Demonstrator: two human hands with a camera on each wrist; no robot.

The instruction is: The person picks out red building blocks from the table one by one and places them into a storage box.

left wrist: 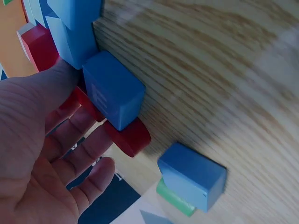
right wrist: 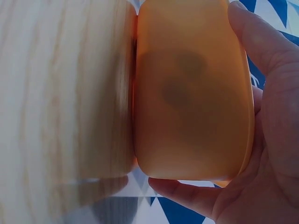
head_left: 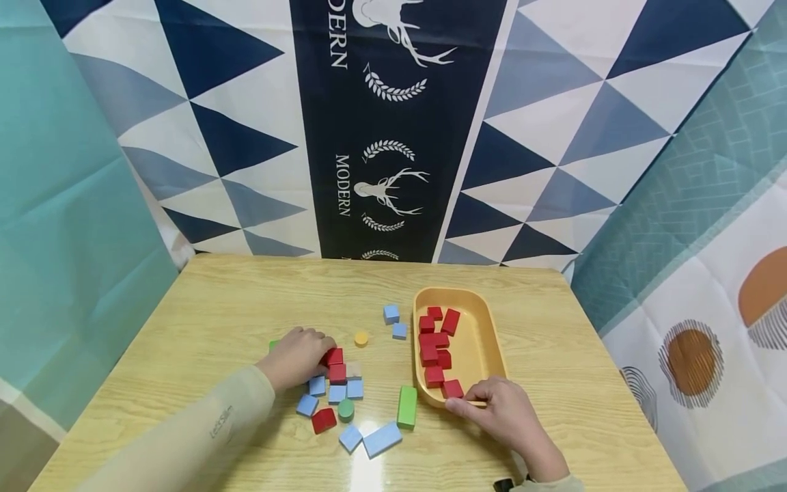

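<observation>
My left hand (head_left: pixel 298 359) is among the loose blocks at the left of the table, with thumb and fingers around a red block (head_left: pixel 334 357). In the left wrist view, blue blocks (left wrist: pixel 114 91) partly hide that red block. Another red block (head_left: pixel 337 374) lies just in front of it. On the right, my right hand (head_left: pixel 501 413) grips the near rim of a yellow-orange plastic tray (head_left: pixel 486 335). Several red blocks (head_left: pixel 428 355) lie along the tray's left side. The right wrist view shows the tray wall (right wrist: pixel 194 130) with the thumb and fingers at its edge.
Blue blocks (head_left: pixel 382 439), a long green block (head_left: pixel 407 408), a green cylinder (head_left: pixel 346 410) and a red block (head_left: pixel 324 420) lie nearer me. Farther back are a yellow disc (head_left: pixel 361 339) and two blue cubes (head_left: pixel 391 314). Patterned cloth (head_left: pixel 246 137) hangs behind the table.
</observation>
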